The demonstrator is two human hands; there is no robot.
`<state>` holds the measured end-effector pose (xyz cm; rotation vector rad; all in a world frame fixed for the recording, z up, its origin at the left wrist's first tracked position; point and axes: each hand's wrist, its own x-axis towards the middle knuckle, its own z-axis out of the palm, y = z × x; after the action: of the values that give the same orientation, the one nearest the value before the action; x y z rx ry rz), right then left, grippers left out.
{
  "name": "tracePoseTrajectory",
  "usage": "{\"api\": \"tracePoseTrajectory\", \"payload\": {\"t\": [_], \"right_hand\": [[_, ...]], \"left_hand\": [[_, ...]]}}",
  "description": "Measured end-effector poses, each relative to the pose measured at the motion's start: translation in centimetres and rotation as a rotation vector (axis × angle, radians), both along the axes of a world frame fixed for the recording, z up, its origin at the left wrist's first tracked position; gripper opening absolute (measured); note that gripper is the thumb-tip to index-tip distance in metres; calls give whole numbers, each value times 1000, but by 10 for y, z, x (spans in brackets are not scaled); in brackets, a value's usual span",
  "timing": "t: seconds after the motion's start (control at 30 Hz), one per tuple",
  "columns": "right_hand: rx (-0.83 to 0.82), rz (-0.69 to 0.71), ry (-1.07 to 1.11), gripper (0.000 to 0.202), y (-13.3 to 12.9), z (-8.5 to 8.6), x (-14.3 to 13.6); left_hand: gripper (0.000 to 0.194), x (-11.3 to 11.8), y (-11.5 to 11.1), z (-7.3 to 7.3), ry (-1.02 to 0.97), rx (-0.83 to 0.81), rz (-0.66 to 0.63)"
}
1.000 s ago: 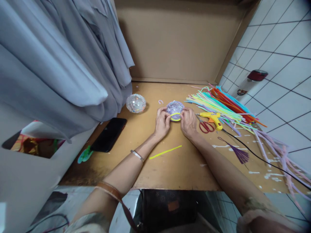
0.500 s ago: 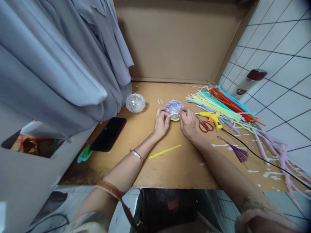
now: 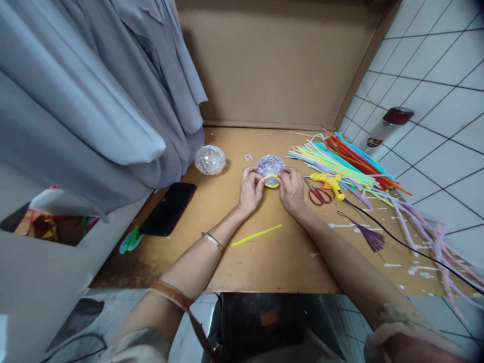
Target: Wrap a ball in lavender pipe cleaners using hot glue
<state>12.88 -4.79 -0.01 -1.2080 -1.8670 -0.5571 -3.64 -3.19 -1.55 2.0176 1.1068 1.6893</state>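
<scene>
Both hands meet at the middle of the table over a round, purple-wrapped clear piece [image 3: 270,164]. A bent yellow pipe cleaner [image 3: 271,185] spans the gap between the fingertips at the near rim of that piece. My left hand [image 3: 251,189] pinches its left end, and my right hand [image 3: 292,189] pinches its right end. Whether the fingers also grip the purple piece cannot be made out. A straight yellow pipe cleaner [image 3: 257,235] lies on the table nearer to me. Beyond my left hand is a small pale curved piece [image 3: 248,158].
A clear bowl-like ball [image 3: 210,160] and a black phone [image 3: 168,209] lie left. At right are a yellow glue gun [image 3: 328,182] with its cord, red-handled scissors [image 3: 320,196], a purple tassel [image 3: 370,237] and a pile of pipe cleaners [image 3: 344,159]. A grey curtain [image 3: 151,101] hangs left.
</scene>
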Motion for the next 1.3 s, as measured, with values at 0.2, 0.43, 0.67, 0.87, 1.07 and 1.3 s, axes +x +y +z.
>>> {"api": "tracePoseTrajectory", "payload": {"t": [0.2,0.43,0.67,0.87,1.07,1.3], "right_hand": [[-60,15,16,32,-1,1,1],[-130,66,-128,46,-7,5,1],[-171,-13,-243,42,-4,7,5],[-121,-24,-249,36,-3,7,4],[-121,-24,-252,34,-4,6,4],[-120,-20,-263,34,-4,6,4]], "left_hand": [[20,0,-1,1,16,-12,8],[24,-4,2,2,0,-36,29],[23,-2,2,3,-2,-54,23],[20,-2,3,3,-4,-55,18],[24,-2,3,2,-14,-52,32],[25,-3,1,1,-12,-52,35]]}}
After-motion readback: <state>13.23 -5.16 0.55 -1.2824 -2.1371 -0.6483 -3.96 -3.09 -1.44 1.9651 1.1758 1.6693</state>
